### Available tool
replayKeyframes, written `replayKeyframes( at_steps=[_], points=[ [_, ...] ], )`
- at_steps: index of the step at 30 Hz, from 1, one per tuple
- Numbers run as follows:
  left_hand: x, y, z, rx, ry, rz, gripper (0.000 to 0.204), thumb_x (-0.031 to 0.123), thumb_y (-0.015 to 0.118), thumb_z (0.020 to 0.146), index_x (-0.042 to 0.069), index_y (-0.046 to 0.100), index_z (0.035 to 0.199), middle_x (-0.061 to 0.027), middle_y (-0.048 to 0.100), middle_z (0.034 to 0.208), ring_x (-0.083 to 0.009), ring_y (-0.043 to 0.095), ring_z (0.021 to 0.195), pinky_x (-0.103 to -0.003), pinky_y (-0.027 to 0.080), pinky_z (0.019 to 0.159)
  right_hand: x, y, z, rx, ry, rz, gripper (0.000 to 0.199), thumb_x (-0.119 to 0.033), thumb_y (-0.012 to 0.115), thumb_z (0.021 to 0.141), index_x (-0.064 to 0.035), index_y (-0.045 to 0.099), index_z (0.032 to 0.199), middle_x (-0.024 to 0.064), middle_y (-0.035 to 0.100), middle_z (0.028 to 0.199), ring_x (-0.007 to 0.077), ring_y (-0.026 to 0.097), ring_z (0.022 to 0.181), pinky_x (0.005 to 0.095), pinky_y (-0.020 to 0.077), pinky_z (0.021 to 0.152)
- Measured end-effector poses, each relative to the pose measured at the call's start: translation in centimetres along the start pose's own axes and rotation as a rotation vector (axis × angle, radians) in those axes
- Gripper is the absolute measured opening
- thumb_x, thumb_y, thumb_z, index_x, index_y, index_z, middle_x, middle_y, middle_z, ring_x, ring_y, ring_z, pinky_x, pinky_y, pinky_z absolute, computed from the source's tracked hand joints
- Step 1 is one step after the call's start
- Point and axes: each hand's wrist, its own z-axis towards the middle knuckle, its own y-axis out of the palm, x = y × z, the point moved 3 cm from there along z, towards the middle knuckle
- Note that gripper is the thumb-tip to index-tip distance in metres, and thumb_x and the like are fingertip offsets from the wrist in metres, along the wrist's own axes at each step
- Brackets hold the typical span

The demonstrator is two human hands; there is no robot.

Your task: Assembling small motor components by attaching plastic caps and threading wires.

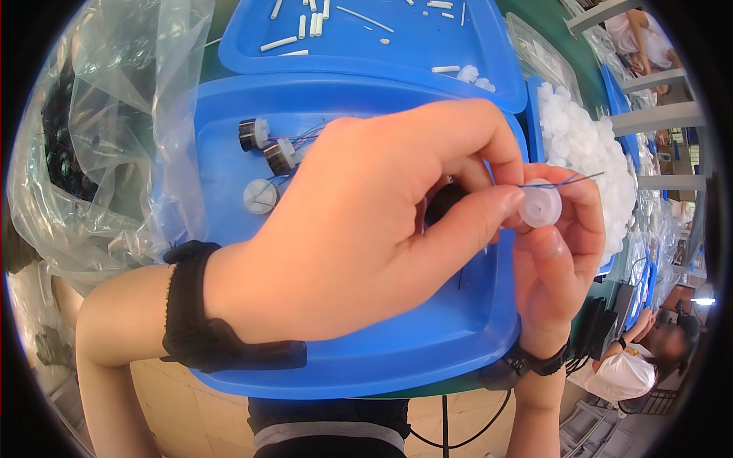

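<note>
My left hand [359, 229] reaches across the middle of the view, thumb and forefinger pinched on thin blue and dark wires [569, 182]. Behind its thumb, partly hidden, sits a dark cylindrical part [446, 203], apparently cupped in the same hand. In my right hand [556, 263] a small translucent white round cap [539, 206] is held between the fingers and thumb. The wires pass over the cap's upper edge; whether they run through it I cannot tell. Both hands are above a blue tray [366, 359].
Several black cylinders with white caps and wires [279, 156] lie in the tray's left part. Beyond it, another blue tray [427, 57] holds short white tubes. White caps [584, 145] are heaped at right. Clear plastic bags [122, 114] stand left. A co-worker [630, 370] sits far right.
</note>
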Motion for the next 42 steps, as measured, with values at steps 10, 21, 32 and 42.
replayKeyframes(
  at_steps=[10, 21, 32, 42],
  points=[
    [-0.8, 0.3, -0.3, -0.119, -0.253, -0.222, 0.009, 0.004, 0.043, 0.085, -0.001, 0.046, 0.092, -0.0020, 0.050, 0.080, -0.0050, 0.047, 0.067, -0.020, 0.040, 0.061, 0.0, -0.7, 0.1, 0.061, -0.017, -0.023, 0.039, -0.014, 0.044, 0.082, 0.0024, 0.038, 0.116, 0.0217, 0.048, 0.108, 0.0182, 0.051, 0.076, 0.0325, 0.0434, 0.070],
    [0.2, -0.5, -0.1, -0.010, -0.021, 0.105, 0.007, 0.000, 0.048, 0.081, -0.001, 0.053, 0.085, -0.0028, 0.054, 0.077, -0.0047, 0.049, 0.063, -0.017, 0.040, 0.056, -0.2, -0.2, 0.1, 0.019, -0.028, -0.048, 0.038, -0.016, 0.043, 0.082, 0.0001, 0.038, 0.117, 0.0201, 0.048, 0.109, 0.0180, 0.052, 0.076, 0.0332, 0.0457, 0.069],
    [-0.5, -0.2, 0.0, 0.044, 0.089, 0.138, 0.007, 0.000, 0.045, 0.083, -0.001, 0.051, 0.087, -0.0034, 0.053, 0.076, -0.0050, 0.045, 0.057, -0.017, 0.037, 0.052, 0.0, -0.4, 0.1, -0.028, -0.014, 0.012, 0.039, -0.015, 0.044, 0.082, -0.0008, 0.037, 0.118, 0.0190, 0.047, 0.111, 0.0178, 0.050, 0.080, 0.0328, 0.0445, 0.071],
    [0.4, -0.3, -0.1, 0.059, 0.210, 0.207, 0.005, -0.001, 0.049, 0.079, -0.001, 0.052, 0.083, -0.0029, 0.053, 0.069, -0.0053, 0.047, 0.054, -0.017, 0.037, 0.048, 0.8, -0.4, 0.5, 0.055, 0.112, 0.367, 0.038, -0.010, 0.048, 0.078, 0.0060, 0.039, 0.112, 0.0240, 0.052, 0.105, 0.0246, 0.058, 0.082, 0.0358, 0.0450, 0.077]
  ],
)
